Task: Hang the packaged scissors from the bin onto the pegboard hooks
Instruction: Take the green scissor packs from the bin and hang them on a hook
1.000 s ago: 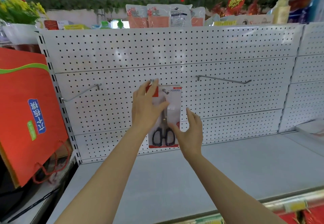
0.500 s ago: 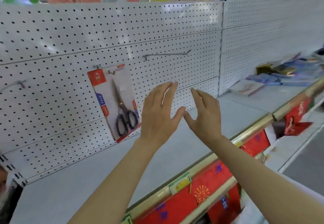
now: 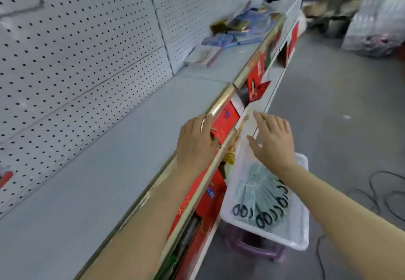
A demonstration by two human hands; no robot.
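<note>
Right hand (image 3: 272, 139) is the nearer one to the packaged scissors (image 3: 260, 201): it hovers in the centre right of the frame with its fingers spread and straight, holding nothing, directly above the far end of the white bin (image 3: 301, 233). The packs lie below it, toward the lower right of the frame, stacked flat and overlapping like a fan. Their long axis runs along the bin, with the black handles toward the lower edge of the frame and the card tops toward the hand. The left hand (image 3: 196, 141) is also open and empty; it floats over the gold edge rail of the shelf (image 3: 98, 159), to the left of the bin. I judge that the next move is a reach downward by the right hand. The pegboard (image 3: 76, 38) fills the upper left of the frame.
</note>
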